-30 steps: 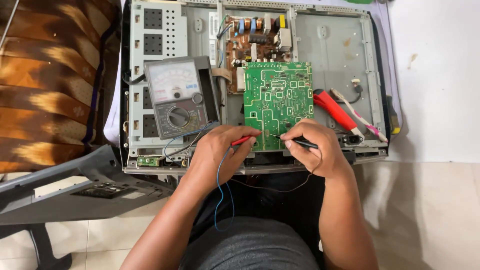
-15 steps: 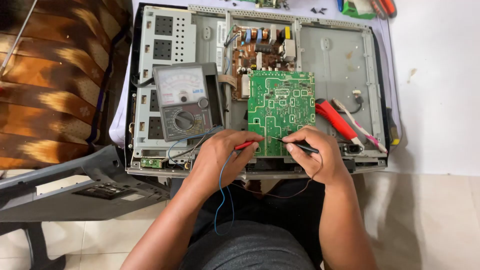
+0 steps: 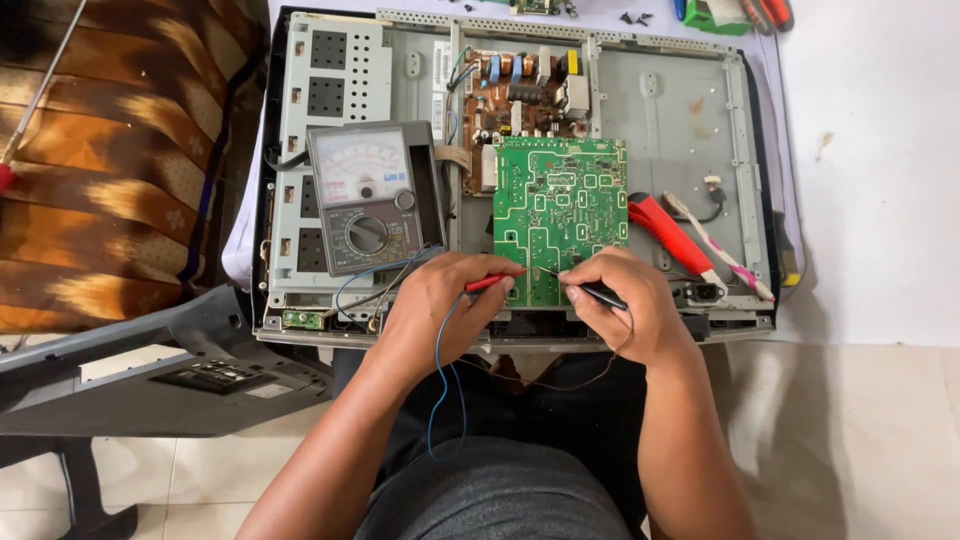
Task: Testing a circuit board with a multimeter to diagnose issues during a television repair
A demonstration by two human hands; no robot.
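Pale floor tiles carry an opened metal chassis where, at the near edge of the green circuit board, the left hand pinches a red probe and the right hand a black probe, so either tip might slip and bridge neighbouring solder points.

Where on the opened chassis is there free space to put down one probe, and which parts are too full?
The bare metal panel right of the brown board, above the red-handled tool, is free. Another flat patch lies between the meter and the green board, narrow. It is crowded near the left hand and right hand, where wires cross.
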